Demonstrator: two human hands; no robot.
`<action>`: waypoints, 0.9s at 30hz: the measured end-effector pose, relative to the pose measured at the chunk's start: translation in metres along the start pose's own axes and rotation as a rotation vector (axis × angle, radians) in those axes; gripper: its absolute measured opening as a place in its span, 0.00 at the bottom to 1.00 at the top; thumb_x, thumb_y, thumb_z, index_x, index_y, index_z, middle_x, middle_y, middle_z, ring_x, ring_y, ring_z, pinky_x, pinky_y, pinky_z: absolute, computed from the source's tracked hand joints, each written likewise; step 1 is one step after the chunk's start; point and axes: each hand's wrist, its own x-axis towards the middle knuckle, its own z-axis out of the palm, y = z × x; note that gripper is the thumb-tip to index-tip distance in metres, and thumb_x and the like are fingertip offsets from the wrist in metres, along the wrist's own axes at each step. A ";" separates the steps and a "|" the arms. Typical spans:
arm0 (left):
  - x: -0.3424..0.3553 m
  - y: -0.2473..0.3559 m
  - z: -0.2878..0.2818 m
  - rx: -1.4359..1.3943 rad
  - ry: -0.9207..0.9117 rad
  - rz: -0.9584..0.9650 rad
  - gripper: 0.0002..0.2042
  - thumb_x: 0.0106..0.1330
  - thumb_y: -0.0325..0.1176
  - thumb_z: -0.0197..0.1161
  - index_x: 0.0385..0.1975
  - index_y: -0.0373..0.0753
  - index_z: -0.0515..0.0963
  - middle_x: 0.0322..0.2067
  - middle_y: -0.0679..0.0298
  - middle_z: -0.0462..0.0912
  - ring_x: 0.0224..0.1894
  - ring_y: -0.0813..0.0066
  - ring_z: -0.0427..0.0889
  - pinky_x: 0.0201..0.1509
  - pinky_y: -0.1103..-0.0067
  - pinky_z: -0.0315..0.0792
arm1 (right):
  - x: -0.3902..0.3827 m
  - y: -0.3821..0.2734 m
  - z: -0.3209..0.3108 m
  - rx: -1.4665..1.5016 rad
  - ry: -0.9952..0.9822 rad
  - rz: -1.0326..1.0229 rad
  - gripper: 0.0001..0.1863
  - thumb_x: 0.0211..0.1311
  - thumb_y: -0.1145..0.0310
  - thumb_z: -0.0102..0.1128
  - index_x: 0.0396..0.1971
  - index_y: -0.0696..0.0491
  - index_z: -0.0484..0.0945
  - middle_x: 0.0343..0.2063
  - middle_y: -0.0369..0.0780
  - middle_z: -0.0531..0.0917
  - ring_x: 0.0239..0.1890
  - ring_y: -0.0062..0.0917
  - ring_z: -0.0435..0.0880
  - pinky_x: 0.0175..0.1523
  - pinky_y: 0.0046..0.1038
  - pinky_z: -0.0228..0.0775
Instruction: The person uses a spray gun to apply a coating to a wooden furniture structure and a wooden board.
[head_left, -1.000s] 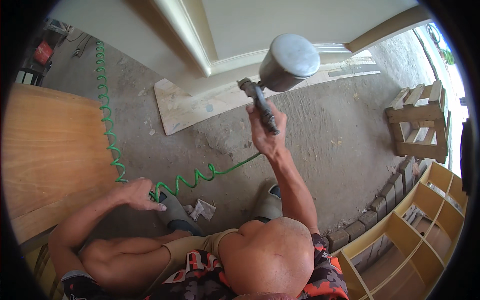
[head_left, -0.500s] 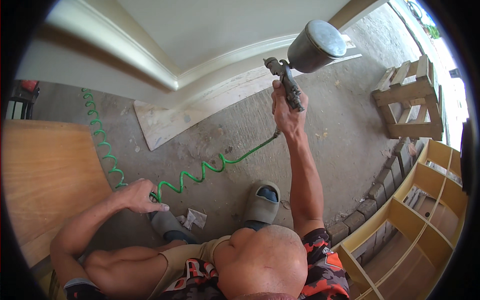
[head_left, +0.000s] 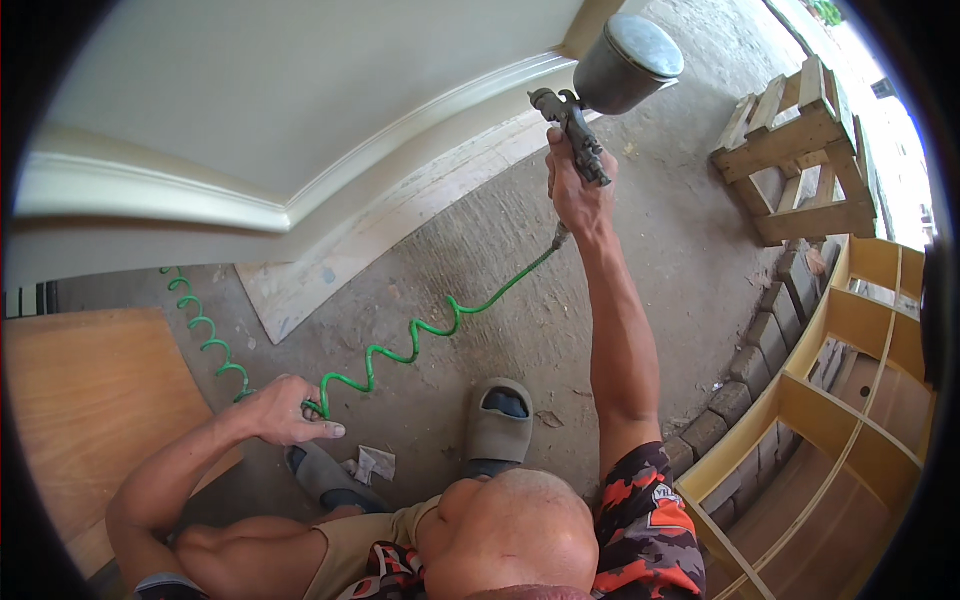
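Note:
In my right hand [head_left: 583, 192] is a metal spray gun [head_left: 577, 130], held out ahead with its round grey cup [head_left: 628, 65] on the upper right. Its nozzle points left, toward a pale panel [head_left: 330, 90] with raised moulding. My left hand [head_left: 285, 410] is closed around a coiled green air hose [head_left: 415, 340]. From that hand the hose runs up to the gun's grip, and its other stretch trails off to the far left. A flat whitish board [head_left: 290, 290] lies on the floor under the panel's lower edge.
A wooden crate [head_left: 800, 150] stands at the far right, beside a row of grey bricks [head_left: 765, 340]. Nearer, a yellowish wooden frame with compartments [head_left: 790, 410] curves along the right. A brown wooden board [head_left: 100, 390] is at left. Crumpled paper [head_left: 375, 463] lies by my slippers [head_left: 500, 425].
The view has shifted, so the panel's moulding now sits lower and further left. My right hand still holds the spray gun near the panel, and my left keeps its grip on the hose.

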 end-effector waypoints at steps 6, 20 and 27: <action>0.012 0.024 -0.006 -0.041 0.006 -0.001 0.26 0.63 0.56 0.80 0.25 0.36 0.82 0.18 0.65 0.75 0.24 0.74 0.73 0.32 0.70 0.70 | 0.036 0.024 -0.025 0.023 0.053 -0.034 0.20 0.80 0.56 0.69 0.38 0.60 0.85 0.21 0.34 0.78 0.27 0.19 0.73 0.33 0.31 0.69; 0.034 0.068 -0.011 -0.159 0.010 0.028 0.22 0.62 0.51 0.83 0.29 0.37 0.82 0.19 0.72 0.75 0.23 0.84 0.72 0.28 0.77 0.68 | 0.100 0.033 -0.092 0.126 0.130 -0.065 0.22 0.83 0.52 0.65 0.29 0.52 0.77 0.16 0.28 0.72 0.15 0.14 0.68 0.20 0.25 0.58; 0.041 0.082 -0.014 -0.184 -0.015 0.040 0.21 0.62 0.50 0.82 0.32 0.38 0.82 0.19 0.74 0.74 0.23 0.87 0.71 0.28 0.80 0.67 | 0.142 0.035 -0.123 0.132 0.170 -0.016 0.25 0.82 0.50 0.67 0.26 0.53 0.77 0.16 0.30 0.74 0.14 0.16 0.70 0.20 0.26 0.58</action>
